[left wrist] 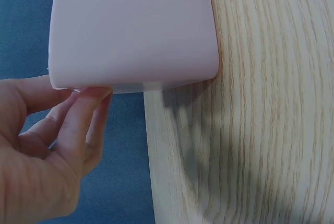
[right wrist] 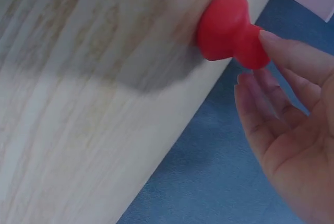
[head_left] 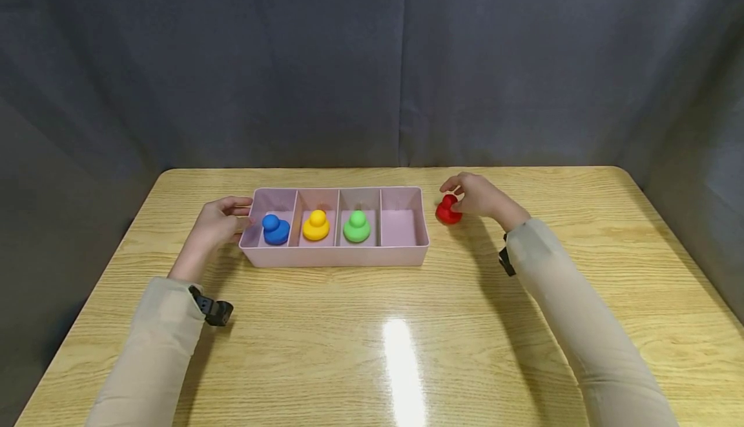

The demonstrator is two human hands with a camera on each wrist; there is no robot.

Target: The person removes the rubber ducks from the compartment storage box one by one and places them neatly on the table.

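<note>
While left hand (head_left: pixel 216 223) steadies tray (head_left: pixel 334 257), right hand (head_left: pixel 479 196) touching red piece (head_left: pixel 448 210)

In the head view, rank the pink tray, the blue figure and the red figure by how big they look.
1. Pink tray, by far the largest.
2. Blue figure and red figure look about alike; the right hand partly hides the red one, so no ranking.

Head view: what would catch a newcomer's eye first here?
The pink tray mid-table, with a blue piece, a yellow piece and a green piece in three compartments and the rightmost one bare. To its right, the right hand touches a red piece; the left hand rests against the tray's left end.
</note>
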